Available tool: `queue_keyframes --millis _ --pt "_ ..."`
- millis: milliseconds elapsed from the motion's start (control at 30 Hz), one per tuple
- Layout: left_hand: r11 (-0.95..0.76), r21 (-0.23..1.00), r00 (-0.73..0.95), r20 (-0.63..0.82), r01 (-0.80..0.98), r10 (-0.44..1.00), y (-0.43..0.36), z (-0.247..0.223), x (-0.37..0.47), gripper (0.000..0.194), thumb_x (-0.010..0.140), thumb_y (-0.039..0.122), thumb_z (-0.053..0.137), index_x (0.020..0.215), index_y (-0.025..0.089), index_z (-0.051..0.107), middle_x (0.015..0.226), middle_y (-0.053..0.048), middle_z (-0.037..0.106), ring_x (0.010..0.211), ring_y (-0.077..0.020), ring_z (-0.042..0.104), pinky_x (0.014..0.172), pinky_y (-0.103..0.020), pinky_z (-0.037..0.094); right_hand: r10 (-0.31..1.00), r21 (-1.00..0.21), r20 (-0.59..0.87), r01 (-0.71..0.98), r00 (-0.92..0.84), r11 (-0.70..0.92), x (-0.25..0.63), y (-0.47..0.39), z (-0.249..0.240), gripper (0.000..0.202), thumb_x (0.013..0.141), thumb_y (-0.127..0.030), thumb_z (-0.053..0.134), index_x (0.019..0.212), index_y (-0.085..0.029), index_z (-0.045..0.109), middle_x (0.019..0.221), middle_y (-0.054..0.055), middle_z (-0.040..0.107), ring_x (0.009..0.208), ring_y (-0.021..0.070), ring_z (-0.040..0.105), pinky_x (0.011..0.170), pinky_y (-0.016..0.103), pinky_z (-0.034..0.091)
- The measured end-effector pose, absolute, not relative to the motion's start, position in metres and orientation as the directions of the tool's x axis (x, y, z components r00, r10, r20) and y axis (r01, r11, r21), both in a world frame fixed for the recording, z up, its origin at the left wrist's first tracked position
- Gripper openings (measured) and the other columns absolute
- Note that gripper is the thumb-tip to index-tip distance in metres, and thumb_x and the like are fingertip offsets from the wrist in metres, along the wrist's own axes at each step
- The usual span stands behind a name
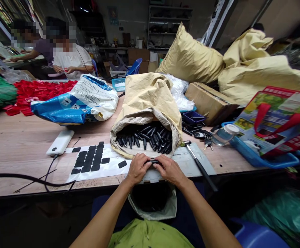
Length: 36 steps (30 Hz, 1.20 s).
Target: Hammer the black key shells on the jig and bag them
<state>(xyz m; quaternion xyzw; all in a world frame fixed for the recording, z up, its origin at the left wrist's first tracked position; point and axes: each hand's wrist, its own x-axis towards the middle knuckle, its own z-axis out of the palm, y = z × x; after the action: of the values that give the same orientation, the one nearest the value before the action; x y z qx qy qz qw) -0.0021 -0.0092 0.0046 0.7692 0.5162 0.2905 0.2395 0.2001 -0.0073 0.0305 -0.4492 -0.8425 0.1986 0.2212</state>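
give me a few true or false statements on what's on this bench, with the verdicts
1. The left grip and right grip hold a dark piece between them. True.
2. The open sack contains red pieces. False: it contains black pieces.
3. A cable runs from the white device. True.
4. The hammer lies left of the sack. False: it lies right.
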Motion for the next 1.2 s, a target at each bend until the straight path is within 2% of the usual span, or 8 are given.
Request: queue_keyframes --millis 167,367,733,833,1000,1200 --pt "-0.377 0.630 0.316 0.214 0.679 0.925 -0.011 0.008 0.000 0.020 0.101 0.032 0.049 0.098 0.024 0.067 0.097 -0.003 0.064 0.096 -0.0224 0.053 0.086 -0.038 0.037 0.828 -0.447 0.153 0.710 -0.539 0.544 0.202 -0.008 0.036 0.012 0.100 -0.030 0.058 0.101 -0.020 0.065 0.097 0.004 0.065 0.089 0.0173 0.061 0.081 0.028 0.046" --pt "-0.390 0.600 0.322 0.222 0.699 0.920 -0.010 0.003 0.000 0.023 0.103 0.031 0.044 0.098 0.023 0.065 0.097 -0.004 0.063 0.095 -0.0226 0.052 0.085 -0.038 0.036 0.827 -0.415 0.187 0.720 -0.530 0.556 0.197 -0.012 0.035 0.012 0.101 -0.031 0.057 0.100 -0.021 0.062 0.096 0.004 0.063 0.087 0.0172 0.059 0.077 0.027 0.044" --pt "-0.389 0.553 0.319 0.222 0.737 0.921 -0.008 -0.004 0.000 0.020 0.102 0.027 0.044 0.095 0.023 0.063 0.098 -0.005 0.063 0.094 -0.0244 0.052 0.082 -0.039 0.036 0.815 -0.438 0.319 0.687 -0.484 0.580 0.185 -0.012 0.018 0.018 0.099 -0.031 0.055 0.084 -0.021 0.058 0.084 0.003 0.060 0.081 0.0184 0.055 0.075 0.030 0.041" --pt "-0.396 0.553 0.329 0.221 0.733 0.918 -0.008 -0.005 0.000 0.021 0.101 0.027 0.045 0.091 0.023 0.063 0.096 -0.005 0.063 0.093 -0.0244 0.052 0.080 -0.039 0.035 0.794 -0.433 0.347 0.666 -0.499 0.608 0.184 -0.010 0.016 0.017 0.099 -0.026 0.053 0.083 -0.021 0.057 0.084 0.004 0.061 0.080 0.0192 0.053 0.075 0.031 0.041" --pt "-0.407 0.566 0.333 0.235 0.717 0.913 -0.008 -0.006 0.000 0.021 0.100 0.025 0.047 0.084 0.023 0.061 0.091 -0.005 0.063 0.092 -0.0240 0.052 0.080 -0.039 0.035 0.742 -0.426 0.354 0.608 -0.569 0.670 0.185 -0.003 0.017 0.013 0.090 -0.017 0.057 0.078 -0.021 0.055 0.082 0.004 0.061 0.080 0.0204 0.052 0.075 0.033 0.041" --pt "-0.384 0.624 0.312 0.228 0.681 0.922 -0.008 -0.005 -0.002 0.025 0.101 0.029 0.045 0.082 0.022 0.060 0.089 -0.004 0.063 0.090 -0.0223 0.051 0.081 -0.039 0.035 0.750 -0.479 0.355 0.581 -0.558 0.658 0.188 -0.003 0.016 0.020 0.096 -0.027 0.056 0.077 -0.021 0.056 0.078 0.003 0.059 0.077 0.0188 0.052 0.072 0.032 0.040"
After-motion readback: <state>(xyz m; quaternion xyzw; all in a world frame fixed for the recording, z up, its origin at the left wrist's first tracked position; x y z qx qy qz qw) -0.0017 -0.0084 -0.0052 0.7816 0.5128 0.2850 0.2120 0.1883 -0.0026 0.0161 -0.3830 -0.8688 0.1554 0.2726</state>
